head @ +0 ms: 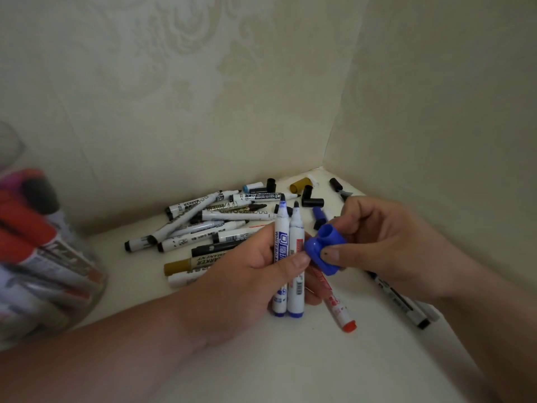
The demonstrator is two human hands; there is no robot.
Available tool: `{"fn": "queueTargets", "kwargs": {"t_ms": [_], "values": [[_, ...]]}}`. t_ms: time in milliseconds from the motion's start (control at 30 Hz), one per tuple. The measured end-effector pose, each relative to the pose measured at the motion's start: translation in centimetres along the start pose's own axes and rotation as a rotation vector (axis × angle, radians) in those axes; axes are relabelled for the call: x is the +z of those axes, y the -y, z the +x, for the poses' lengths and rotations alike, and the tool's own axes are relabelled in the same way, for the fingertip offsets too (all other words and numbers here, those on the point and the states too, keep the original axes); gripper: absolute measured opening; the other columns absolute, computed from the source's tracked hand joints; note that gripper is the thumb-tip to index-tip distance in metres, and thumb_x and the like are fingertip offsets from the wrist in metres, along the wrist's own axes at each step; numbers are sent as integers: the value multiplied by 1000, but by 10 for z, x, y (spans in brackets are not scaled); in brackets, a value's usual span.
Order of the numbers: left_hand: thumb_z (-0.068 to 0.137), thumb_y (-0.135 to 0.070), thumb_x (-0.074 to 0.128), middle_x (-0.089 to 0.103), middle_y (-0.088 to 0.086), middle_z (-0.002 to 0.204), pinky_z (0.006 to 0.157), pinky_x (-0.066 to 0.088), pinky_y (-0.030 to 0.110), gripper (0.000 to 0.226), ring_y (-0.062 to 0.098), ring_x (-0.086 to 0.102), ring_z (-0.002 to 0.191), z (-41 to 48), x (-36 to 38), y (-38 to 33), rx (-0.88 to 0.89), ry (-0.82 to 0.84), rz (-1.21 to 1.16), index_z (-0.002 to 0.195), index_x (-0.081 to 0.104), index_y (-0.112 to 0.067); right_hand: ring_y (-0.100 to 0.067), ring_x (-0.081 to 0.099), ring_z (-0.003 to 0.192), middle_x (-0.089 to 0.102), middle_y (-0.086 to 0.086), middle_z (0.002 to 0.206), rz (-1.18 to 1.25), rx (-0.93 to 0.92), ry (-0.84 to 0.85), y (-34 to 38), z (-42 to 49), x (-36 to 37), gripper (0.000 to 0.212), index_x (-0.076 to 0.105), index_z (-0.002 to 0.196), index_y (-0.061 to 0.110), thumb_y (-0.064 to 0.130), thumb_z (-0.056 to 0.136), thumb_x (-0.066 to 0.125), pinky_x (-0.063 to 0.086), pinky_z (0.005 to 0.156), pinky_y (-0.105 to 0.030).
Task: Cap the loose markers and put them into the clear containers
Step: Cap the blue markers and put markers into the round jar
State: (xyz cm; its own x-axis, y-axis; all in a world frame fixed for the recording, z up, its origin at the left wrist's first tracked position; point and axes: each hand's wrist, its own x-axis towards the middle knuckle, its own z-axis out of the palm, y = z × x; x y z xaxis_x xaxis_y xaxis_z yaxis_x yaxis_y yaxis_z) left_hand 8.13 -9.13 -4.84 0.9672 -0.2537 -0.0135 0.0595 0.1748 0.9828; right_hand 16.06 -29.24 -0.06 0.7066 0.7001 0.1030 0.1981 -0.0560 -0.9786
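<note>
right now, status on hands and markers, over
Left hand grips two uncapped blue markers upright. Right hand pinches blue caps. Nothing between them.

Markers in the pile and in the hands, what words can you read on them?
"WHITEBOA", rest hidden: white blue-ended marker in the left hand.
"MARKER": white black-ended marker at the pile's back.
"WHITEBOARD", upside down: white marker mid-pile.
"MARKER", upside down: gold-ended marker.
Red-ended marker, markers in the clear plastic container: too blurred.
Blue plastic caps in the right hand: no words.
</note>
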Motion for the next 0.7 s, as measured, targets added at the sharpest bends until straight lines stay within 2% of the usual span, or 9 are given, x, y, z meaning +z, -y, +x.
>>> {"fn": "queueTargets", "kwargs": {"t_ms": [67, 133, 267, 333, 400, 467, 567, 633, 700], "values": [[94, -28, 61, 75, 15, 108, 96, 55, 57, 24, 36, 72, 102, 0, 0, 0, 5, -5, -20, 118, 66, -28, -43, 69, 76, 76, -16, 84, -56, -17, -62, 0, 0, 3, 33, 66, 68, 25, 29, 59, 97, 59, 72, -48], [94, -28, 61, 76, 13, 107, 94, 57, 52, 20, 33, 73, 101, -1, 1, -2, 8, -3, -42, 113, 68, -29, -57, 61, 77, 75, -14, 85, -152, -30, -101, 2, -2, 4, 42, 66, 72, 25, 51, 55, 94, 52, 71, -67], [86, -27, 58, 77, 9, 105, 88, 61, 42, 34, 29, 74, 98, -1, 2, -5, -11, 8, -8, 120, 60, -28, -51, 60, 72, 74, -10, 85, -239, -29, -99, 7, -6, 4, 52, 65, 77, 25, 65, 52, 87, 50, 62, -63], [86, -30, 58, 77, 7, 104, 82, 60, 38, 36, 26, 75, 95, -2, 2, -5, -6, 14, 59, 122, 57, -28, -46, 64, 71, 75, -8, 85, -232, -36, -78, 9, -7, 5, 38, 65, 75, 27, 51, 61, 90, 53, 64, -58], [84, -35, 59, 76, 4, 101, 81, 59, 37, 38, 22, 74, 90, -3, 2, -6, 6, 6, 127, 122, 56, -30, -29, 67, 69, 76, -12, 86, -155, -31, -65, 12, -7, 3, 26, 64, 69, 28, 27, 65, 90, 54, 60, -39], [81, -35, 62, 75, 2, 97, 80, 59, 38, 38, 19, 72, 84, -3, 2, -5, 19, -22, 132, 119, 57, -31, -23, 67, 69, 75, -20, 89, -48, -7, -57, 12, -6, 2, 31, 63, 66, 25, 8, 67, 89, 51, 53, -27], [81, -34, 64, 74, -2, 93, 76, 57, 33, 36, 16, 71, 80, -2, 4, -4, 43, -46, 155, 117, 57, -35, -26, 68, 68, 75, -22, 87, -57, 17, -54, 15, -7, 7, 22, 60, 73, 14, 14, 66, 80, 54, 54, -29], [81, -34, 62, 74, -5, 90, 73, 57, 27, 37, 13, 71, 79, -3, 5, -5, 52, -55, 183, 117, 55, -37, -27, 69, 68, 75, -17, 82, -150, 21, -110, 13, -7, 11, 30, 59, 78, 8, 20, 61, 81, 57, 62, -36], [82, -36, 62, 75, -4, 91, 73, 57, 28, 35, 13, 71, 79, -4, 7, -7, 61, -55, 192, 116, 57, -37, -28, 71, 73, 75, -15, 82, -157, 6, -158, 11, -8, 12, 31, 62, 75, 14, 28, 60, 84, 57, 71, -43]]}}
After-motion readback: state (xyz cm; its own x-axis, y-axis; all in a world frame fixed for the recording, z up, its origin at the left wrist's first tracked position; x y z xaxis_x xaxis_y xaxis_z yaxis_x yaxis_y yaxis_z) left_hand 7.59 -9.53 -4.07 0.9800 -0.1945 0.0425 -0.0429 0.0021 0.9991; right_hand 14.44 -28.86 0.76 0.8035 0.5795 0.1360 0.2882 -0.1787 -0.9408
